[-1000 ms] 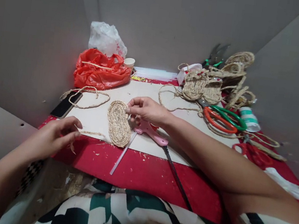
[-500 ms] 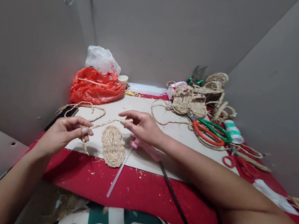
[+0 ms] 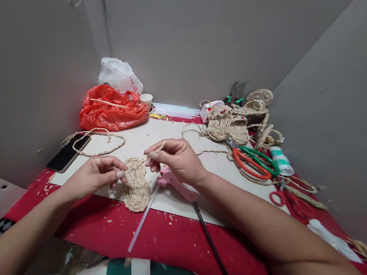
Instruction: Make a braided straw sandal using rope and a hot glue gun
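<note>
My left hand [image 3: 97, 176] and my right hand [image 3: 176, 158] each pinch one end of a short braided straw cord [image 3: 142, 160], stretched between them just above an oval woven straw sole [image 3: 135, 186]. The sole lies flat on a pale board [image 3: 170, 133] over the red table cover [image 3: 170, 235]. A pink glue gun [image 3: 177, 185] rests under my right wrist, its black cable running toward me. A clear glue stick [image 3: 142, 220] lies slanted beside the sole.
A black phone [image 3: 67, 153] and a loose cord loop [image 3: 93, 139] lie at the left. Red and white plastic bags [image 3: 113, 105] and a paper cup [image 3: 146, 99] stand behind. Woven straw pieces [image 3: 229, 123], orange-green scissors [image 3: 256, 160], red scissors [image 3: 283, 199] and a small bottle [image 3: 280, 159] crowd the right.
Both hands have moved closer together over the sole. The short cord, earlier held mostly by my left hand, is now pinched at both ends. The camera has tilted up slightly.
</note>
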`<state>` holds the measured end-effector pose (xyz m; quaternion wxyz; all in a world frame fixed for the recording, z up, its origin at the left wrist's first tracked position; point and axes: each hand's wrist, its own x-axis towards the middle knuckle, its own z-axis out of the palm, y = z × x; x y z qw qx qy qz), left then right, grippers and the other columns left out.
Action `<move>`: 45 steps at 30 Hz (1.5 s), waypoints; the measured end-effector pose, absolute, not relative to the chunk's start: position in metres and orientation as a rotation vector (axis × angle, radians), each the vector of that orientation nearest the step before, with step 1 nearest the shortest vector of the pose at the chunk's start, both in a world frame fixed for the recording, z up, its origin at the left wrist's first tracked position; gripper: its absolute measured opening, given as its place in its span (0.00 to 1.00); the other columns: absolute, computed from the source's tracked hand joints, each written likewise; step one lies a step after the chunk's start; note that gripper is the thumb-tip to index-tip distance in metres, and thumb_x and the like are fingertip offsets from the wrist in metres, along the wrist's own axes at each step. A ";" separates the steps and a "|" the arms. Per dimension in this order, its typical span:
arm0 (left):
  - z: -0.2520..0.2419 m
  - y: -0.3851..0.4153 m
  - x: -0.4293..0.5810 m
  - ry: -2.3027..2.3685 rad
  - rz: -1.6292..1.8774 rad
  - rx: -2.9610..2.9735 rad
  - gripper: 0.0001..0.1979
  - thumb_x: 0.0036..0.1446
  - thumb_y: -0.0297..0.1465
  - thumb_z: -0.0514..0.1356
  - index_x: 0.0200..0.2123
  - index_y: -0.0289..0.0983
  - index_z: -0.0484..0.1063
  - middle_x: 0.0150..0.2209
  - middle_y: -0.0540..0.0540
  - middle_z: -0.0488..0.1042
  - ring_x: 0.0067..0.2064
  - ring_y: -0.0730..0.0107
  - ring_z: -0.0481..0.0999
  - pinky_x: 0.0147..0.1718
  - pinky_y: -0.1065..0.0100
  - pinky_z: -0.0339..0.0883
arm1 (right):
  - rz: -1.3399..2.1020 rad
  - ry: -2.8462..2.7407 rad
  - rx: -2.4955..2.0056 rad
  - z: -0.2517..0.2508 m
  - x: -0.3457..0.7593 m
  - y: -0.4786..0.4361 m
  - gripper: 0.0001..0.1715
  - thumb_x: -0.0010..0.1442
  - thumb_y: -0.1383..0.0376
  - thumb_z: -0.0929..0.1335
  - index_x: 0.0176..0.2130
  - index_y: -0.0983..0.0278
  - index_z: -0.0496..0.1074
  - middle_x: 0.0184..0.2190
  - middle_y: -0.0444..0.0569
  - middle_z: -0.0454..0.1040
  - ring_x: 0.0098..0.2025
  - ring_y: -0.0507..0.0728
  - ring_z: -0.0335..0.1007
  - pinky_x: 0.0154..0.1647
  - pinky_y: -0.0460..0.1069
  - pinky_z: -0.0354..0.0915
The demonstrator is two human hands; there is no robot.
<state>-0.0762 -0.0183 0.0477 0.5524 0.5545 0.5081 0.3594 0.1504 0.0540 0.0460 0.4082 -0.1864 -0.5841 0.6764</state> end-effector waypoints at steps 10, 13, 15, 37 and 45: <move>0.041 -0.018 -0.065 1.087 0.786 1.194 0.12 0.51 0.36 0.67 0.34 0.34 0.74 0.26 0.47 0.77 0.25 0.76 0.71 0.27 0.73 0.65 | 1.373 -1.564 -0.520 0.048 0.150 0.056 0.17 0.55 0.54 0.72 0.26 0.65 0.75 0.23 0.42 0.71 0.23 0.46 0.62 0.27 0.44 0.60; 0.047 -0.016 -0.055 1.098 0.819 1.220 0.19 0.49 0.35 0.68 0.44 0.36 0.73 0.36 0.44 0.79 0.34 0.69 0.76 0.36 0.68 0.69 | 1.298 -1.585 -0.613 0.049 0.150 0.050 0.18 0.55 0.54 0.72 0.24 0.65 0.74 0.21 0.42 0.68 0.24 0.47 0.60 0.27 0.44 0.59; 0.050 -0.013 -0.045 1.078 0.831 1.256 0.21 0.47 0.35 0.69 0.45 0.37 0.72 0.36 0.44 0.79 0.36 0.66 0.77 0.37 0.67 0.69 | 1.287 -1.605 -0.665 0.048 0.149 0.046 0.20 0.54 0.52 0.72 0.22 0.65 0.73 0.21 0.42 0.67 0.24 0.48 0.60 0.25 0.44 0.59; 0.019 0.043 -0.083 1.687 0.636 1.889 0.16 0.48 0.42 0.65 0.33 0.35 0.76 0.29 0.45 0.75 0.29 0.66 0.70 0.31 0.67 0.61 | 1.707 -1.478 -0.660 0.063 0.166 0.065 0.18 0.61 0.52 0.67 0.32 0.65 0.70 0.14 0.37 0.63 0.13 0.45 0.54 0.14 0.42 0.51; 0.021 0.050 -0.064 1.342 0.533 1.476 0.13 0.42 0.36 0.69 0.28 0.34 0.73 0.24 0.49 0.73 0.25 0.71 0.69 0.27 0.69 0.60 | 1.838 -1.596 -0.758 0.066 0.168 0.065 0.11 0.61 0.62 0.67 0.43 0.67 0.70 0.14 0.37 0.65 0.15 0.45 0.56 0.17 0.41 0.54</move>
